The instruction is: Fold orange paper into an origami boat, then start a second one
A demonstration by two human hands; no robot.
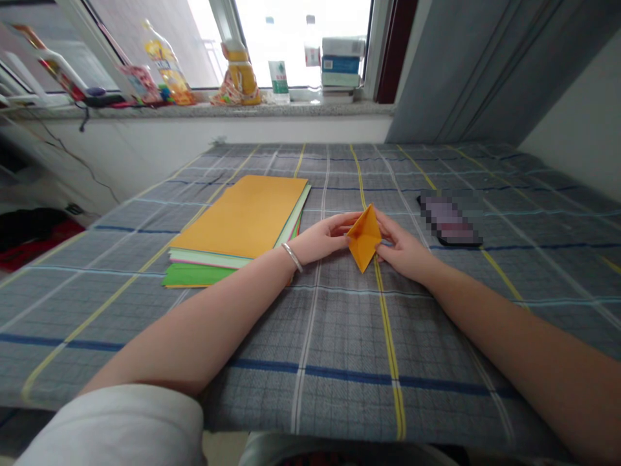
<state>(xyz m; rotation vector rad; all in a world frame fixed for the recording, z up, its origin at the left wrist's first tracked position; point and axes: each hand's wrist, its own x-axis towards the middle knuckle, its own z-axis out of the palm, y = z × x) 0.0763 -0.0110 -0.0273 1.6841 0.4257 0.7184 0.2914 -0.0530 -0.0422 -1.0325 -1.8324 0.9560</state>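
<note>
A small piece of folded orange paper (365,239), shaped like a diamond with creases across it, is held up between both hands over the cloth. My left hand (334,234) grips its left edge, thumb in front and fingers behind; a silver bangle circles that wrist. My right hand (398,249) pinches the right edge, with some fingertips hidden behind the paper. To the left lies a stack of coloured paper (242,217), an orange sheet on top and white, pink and green edges showing beneath. My left forearm passes over its near right corner.
A checked grey tablecloth (272,330) covers the table. On the right lies a phone (451,221), its screen blurred out. Along the windowsill (301,111) stand several bottles, including an orange drink bottle (167,61), and a stack of boxes (341,68). A grey curtain (456,65) hangs at the right.
</note>
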